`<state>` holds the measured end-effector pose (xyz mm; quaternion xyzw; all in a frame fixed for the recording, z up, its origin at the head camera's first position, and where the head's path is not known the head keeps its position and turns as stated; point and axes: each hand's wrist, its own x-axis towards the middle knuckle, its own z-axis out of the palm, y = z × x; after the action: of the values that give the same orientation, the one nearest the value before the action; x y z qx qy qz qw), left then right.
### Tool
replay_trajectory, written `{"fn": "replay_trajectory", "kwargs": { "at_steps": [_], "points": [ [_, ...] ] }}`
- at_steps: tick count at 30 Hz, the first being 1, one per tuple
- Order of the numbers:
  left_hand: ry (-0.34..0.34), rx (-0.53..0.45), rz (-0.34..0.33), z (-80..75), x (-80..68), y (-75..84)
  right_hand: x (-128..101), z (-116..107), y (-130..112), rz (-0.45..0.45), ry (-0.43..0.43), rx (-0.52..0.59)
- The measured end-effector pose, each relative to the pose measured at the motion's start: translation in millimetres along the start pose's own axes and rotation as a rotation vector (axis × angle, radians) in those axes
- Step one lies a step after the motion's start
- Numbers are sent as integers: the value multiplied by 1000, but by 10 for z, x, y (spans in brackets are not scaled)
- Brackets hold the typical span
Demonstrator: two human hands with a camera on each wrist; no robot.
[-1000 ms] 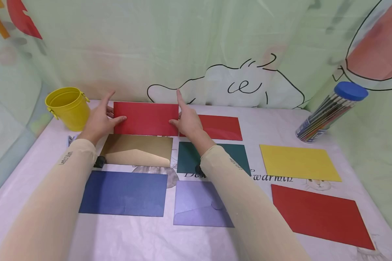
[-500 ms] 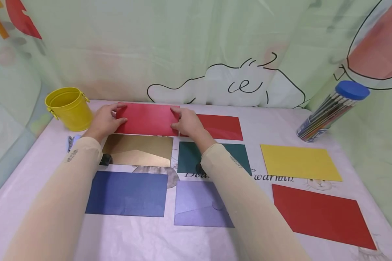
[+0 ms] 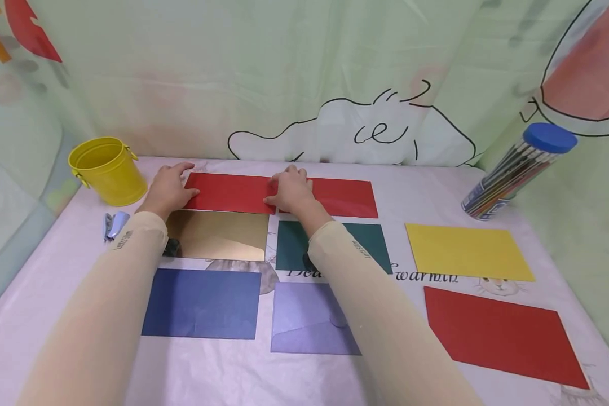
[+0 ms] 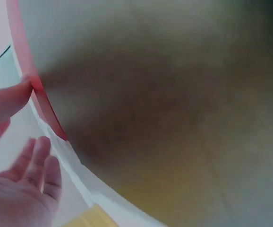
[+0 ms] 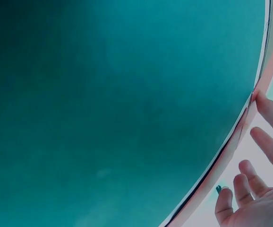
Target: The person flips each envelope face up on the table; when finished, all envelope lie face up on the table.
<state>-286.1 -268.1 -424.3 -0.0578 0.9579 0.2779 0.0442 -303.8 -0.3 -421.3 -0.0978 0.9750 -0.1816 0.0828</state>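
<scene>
A red envelope lay flat at the back of the counter, just behind a gold envelope. The left hand rested on its left end, fingers loose and spread, thumb lying on the red paper. The right hand rested on its right end, fingers bent a little and pressing down, not curled around it. Both grips looked open and flat on the envelope. In the left wrist view, the thumb touched the thin red edge, and the rest was a blurry gold-brown. In the right wrist view, the fingers stood spread beside a big teal blur. A second red envelope lay just to the right, partly under the right hand. A dark green envelope sat in front of it, under the right sleeve. A dark blue envelope and a light purple envelope lay nearer the person. A yellow envelope and a big red envelope lay well apart on the right side. A yellow bucket stood near the left hand. A tube of pencils with a blue lid leaned at the far right.
</scene>
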Motion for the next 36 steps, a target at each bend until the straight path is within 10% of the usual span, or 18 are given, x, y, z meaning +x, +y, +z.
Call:
{"fn": "replay_trajectory", "kwargs": {
  "at_steps": [10, 19, 36],
  "points": [
    [17, 85, 14, -1, -36, 183, -117, -78, -30, -26, -29, 29],
    [104, -37, 295, 56, -112, 481, -398, -391, 241, -179, -103, 109],
    [-157, -275, 711, 941, -1248, 1833, -2372, -1255, 1968, -107, -57, 103]
  ]
}}
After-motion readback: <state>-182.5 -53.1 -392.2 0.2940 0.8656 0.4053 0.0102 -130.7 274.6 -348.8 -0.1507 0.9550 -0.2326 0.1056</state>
